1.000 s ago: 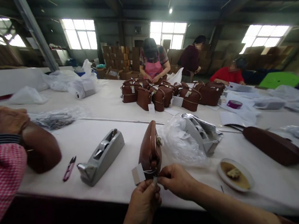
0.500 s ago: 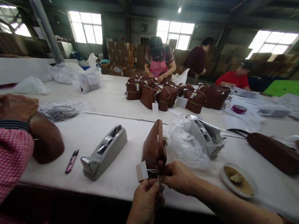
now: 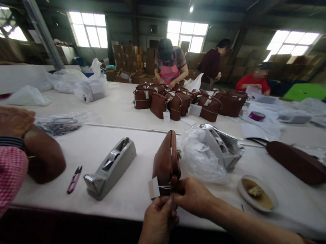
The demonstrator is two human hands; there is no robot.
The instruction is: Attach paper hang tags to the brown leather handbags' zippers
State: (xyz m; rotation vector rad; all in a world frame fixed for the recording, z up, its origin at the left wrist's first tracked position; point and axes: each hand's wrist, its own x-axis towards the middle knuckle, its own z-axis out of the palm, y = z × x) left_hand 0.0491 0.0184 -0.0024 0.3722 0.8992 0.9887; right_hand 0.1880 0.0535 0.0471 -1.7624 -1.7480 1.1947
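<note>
A small brown bag [image 3: 164,160] stands on the white table in front of me, its end towards me. From its near end hangs a pale tag [image 3: 153,188] on white string. My left hand [image 3: 158,219] is closed in a pinch just below the bag, beside the tag. Right against its fingertips, my right hand [image 3: 193,196] is closed too, at the bag's lower right corner. What lies between the fingertips is too small to make out; it may be the end of the string.
Left are a grey tape dispenser [image 3: 111,167], pink snips [image 3: 74,179] and a co-worker's hands [image 3: 11,121] on a brown bag. Right are crumpled plastic [image 3: 201,155], a second dispenser [image 3: 222,146], a bowl [image 3: 257,192] and a dark brown bag [image 3: 299,161]. More bags [image 3: 174,104] stand behind.
The view has shifted slightly. Both my hands stay pinched together at the bag's near end. At the far right, a co-worker's hand has moved away from the dark brown bag.
</note>
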